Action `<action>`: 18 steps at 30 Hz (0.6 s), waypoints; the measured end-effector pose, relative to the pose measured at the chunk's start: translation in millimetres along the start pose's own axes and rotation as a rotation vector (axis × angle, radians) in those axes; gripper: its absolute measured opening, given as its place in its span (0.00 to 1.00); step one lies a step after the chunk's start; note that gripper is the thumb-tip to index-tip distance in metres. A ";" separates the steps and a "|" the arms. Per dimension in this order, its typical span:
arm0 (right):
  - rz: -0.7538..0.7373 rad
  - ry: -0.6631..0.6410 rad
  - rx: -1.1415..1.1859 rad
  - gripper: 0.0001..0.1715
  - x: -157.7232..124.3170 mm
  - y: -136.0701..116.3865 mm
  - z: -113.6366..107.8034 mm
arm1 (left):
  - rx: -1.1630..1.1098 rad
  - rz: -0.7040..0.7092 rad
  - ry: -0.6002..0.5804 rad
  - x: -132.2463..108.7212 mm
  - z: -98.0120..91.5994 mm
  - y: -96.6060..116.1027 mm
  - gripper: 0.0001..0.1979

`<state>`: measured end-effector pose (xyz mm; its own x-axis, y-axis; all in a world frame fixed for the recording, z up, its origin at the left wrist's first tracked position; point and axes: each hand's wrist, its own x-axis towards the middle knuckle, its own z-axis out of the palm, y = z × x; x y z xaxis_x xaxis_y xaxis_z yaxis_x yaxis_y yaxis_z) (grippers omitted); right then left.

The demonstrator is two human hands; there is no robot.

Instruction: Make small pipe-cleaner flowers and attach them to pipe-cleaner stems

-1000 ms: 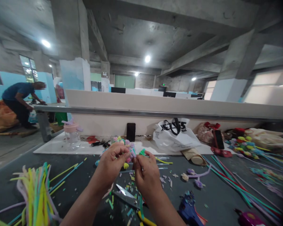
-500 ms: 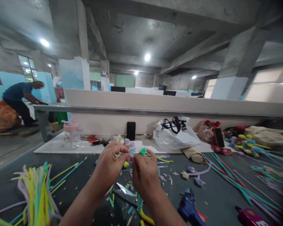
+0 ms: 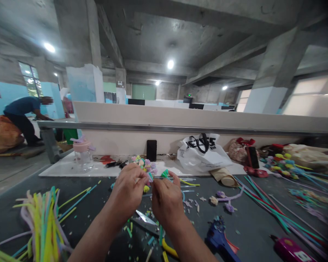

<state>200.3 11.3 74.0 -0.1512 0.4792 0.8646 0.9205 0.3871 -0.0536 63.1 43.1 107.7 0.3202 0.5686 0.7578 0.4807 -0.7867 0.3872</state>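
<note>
Both hands meet above the dark table, pinching a small craft flower of coloured pipe cleaners [image 3: 151,177]. My left hand [image 3: 126,194] is closed, its fingertips gripping the piece from the left. My right hand [image 3: 166,201] is closed too, pinching a green pipe-cleaner end [image 3: 164,174] of the same piece. A small bunch of finished pastel flowers [image 3: 143,163] lies just behind the hands. Scissors with yellow handles [image 3: 150,227] lie on the table under my wrists, among cut scraps.
A bundle of pipe cleaners [image 3: 41,222] lies at left, long stems [image 3: 265,205] at right. A blue glue gun [image 3: 221,242] and pink tool [image 3: 288,250] sit near the front. A white bag [image 3: 202,153], phone [image 3: 151,150] and jar [image 3: 82,154] stand behind. A person [image 3: 23,116] bends far left.
The hands have stayed together and shifted slightly, my fingers working the pipe-cleaner piece; the view has tilted a little. Nothing was picked up or put down.
</note>
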 end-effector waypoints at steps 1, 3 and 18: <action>-0.003 -0.003 0.003 0.11 -0.1 0.2 -0.1 | -0.011 0.003 -0.007 0.0 -0.1 0.5 0.08; -0.003 -0.012 0.012 0.11 -0.5 0.8 0.3 | -0.034 0.004 -0.018 0.2 -0.5 1.9 0.08; 0.581 -0.255 1.410 0.17 8.3 7.9 -2.4 | -0.270 -0.104 0.102 3.1 -16.9 14.7 0.07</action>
<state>207.1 16.5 82.1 -0.0957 0.8822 0.4611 -0.1811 0.4401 -0.8795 57.4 29.3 124.6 0.1899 0.6334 0.7502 0.2683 -0.7685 0.5809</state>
